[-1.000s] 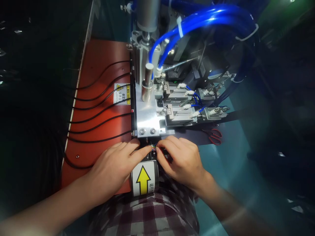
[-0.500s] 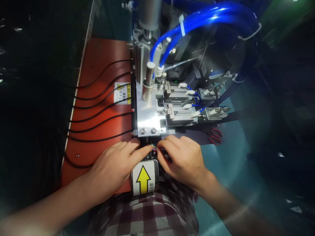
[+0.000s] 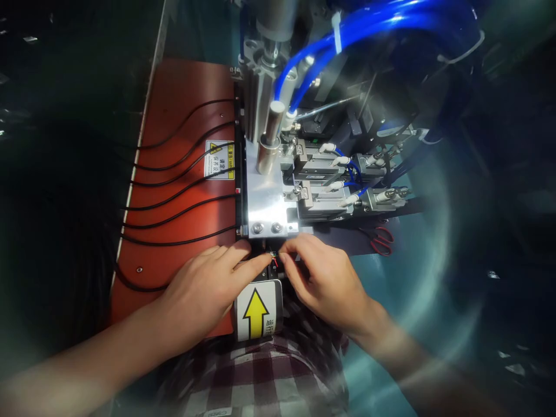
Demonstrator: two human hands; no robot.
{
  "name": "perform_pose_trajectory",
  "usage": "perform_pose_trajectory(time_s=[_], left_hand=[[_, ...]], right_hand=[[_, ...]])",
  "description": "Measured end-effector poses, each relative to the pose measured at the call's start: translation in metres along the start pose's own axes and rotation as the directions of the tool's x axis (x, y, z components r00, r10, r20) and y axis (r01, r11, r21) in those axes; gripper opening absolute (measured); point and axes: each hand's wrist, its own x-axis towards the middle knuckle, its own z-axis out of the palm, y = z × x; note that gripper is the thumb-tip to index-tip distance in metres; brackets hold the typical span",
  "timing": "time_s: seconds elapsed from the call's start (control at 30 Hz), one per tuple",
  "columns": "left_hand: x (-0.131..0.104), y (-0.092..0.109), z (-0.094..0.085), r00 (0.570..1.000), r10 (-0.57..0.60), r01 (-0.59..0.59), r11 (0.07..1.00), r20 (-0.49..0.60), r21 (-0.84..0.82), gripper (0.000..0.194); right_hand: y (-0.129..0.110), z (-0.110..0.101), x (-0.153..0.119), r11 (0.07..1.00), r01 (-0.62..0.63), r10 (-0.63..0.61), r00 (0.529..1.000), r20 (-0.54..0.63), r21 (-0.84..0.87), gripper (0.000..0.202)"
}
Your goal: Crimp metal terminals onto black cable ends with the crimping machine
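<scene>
Thin coloured wires [image 3: 275,260], one of them red, show in the small gap between my two hands, just below the front of a silver metal plate [image 3: 266,200]. My right hand [image 3: 332,284] pinches at these wires with thumb and forefinger. From the other side, my left hand [image 3: 206,295] reaches its thumb tip to the same spot, its bent fingers lying by the plate's front corner. What the left fingertips press on is too small and covered to make out. Below the wires sits a white label with a yellow arrow [image 3: 255,313].
A red-brown panel [image 3: 186,121] on the left carries black cables [image 3: 182,217] and a warning sticker [image 3: 219,159]. Pneumatic cylinders [image 3: 324,200] and thick blue hoses [image 3: 382,26] stand behind and right. Red-handled scissors [image 3: 383,240] lie at the right.
The view has shifted slightly, so the machine appears a little farther right and higher. Both hands stay at the wires; less of the wires' green and blue shows now.
</scene>
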Motion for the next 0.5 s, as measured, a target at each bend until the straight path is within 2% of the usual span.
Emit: perform_pose_trajectory(time_s=[0.2,0.5], left_hand=[[0.000,0.000,0.000,1.000,-0.016,0.016,1.000,0.017,-0.015,0.050],[0.002,-0.002,0.002,1.000,0.009,-0.010,1.000,-0.025,-0.012,0.044]], right_hand=[[-0.002,0.010,-0.008,0.971,-0.149,0.157,0.987,-0.027,0.188,0.012],[-0.005,0.015,-0.006,0.933,-0.240,0.251,0.968,-0.005,0.268,0.011]])
